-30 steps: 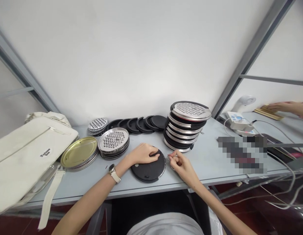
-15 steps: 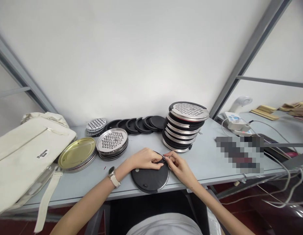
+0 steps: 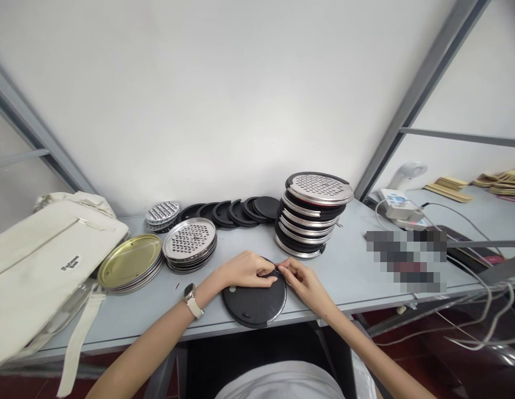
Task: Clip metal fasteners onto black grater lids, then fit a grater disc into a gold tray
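Note:
A round black disc (image 3: pixel 251 305) with a shiny rim along its right side lies at the table's front edge. My left hand (image 3: pixel 249 270), a watch at its wrist, presses over the disc's far part, fingers curled and thumb lying toward the right edge. At that same edge my right hand (image 3: pixel 297 277) makes a pinch; a small metallic bit shows by the fingertips, too small to name. The two hands' fingertips nearly meet. Behind them stands a tall stack of round graters with black rims (image 3: pixel 313 221).
To the left are stacked metal grater discs (image 3: pixel 190 241), gold-coloured round plates (image 3: pixel 130 260) and a cream bag (image 3: pixel 53 271). Black crescent-cut discs (image 3: pixel 224 213) line the wall, beside small grater discs (image 3: pixel 162 212). At right lie a white box (image 3: pixel 398 204), cables and a blurred-out patch.
The view has shifted very slightly. My right fingertips have closed in a little at the disc's edge; the left hand keeps its place.

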`<state>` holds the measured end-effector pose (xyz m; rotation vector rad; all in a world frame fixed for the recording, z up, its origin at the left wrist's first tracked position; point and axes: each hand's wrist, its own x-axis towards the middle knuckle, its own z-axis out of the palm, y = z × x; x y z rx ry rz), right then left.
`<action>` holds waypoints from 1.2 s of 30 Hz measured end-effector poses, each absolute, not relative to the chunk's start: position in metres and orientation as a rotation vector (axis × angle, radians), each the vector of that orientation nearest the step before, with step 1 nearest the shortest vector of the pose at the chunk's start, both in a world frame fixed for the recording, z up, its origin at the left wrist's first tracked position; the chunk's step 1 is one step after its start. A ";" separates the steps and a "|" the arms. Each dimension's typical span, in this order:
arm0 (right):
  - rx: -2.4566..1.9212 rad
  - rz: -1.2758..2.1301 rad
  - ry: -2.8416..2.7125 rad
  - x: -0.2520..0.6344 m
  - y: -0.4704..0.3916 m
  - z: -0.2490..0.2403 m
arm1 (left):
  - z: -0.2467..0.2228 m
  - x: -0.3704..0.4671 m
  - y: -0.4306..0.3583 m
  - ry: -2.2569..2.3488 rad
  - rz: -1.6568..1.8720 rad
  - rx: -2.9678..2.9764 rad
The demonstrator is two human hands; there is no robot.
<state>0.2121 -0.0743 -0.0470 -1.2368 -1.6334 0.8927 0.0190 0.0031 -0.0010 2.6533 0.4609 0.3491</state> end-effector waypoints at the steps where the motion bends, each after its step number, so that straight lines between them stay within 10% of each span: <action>1: -1.239 0.888 -1.636 0.212 -0.074 -0.047 | -0.001 0.019 0.003 0.464 0.352 2.649; 36: -1.272 0.799 -1.619 0.209 -0.078 -0.049 | -0.006 0.023 0.003 0.510 0.394 2.683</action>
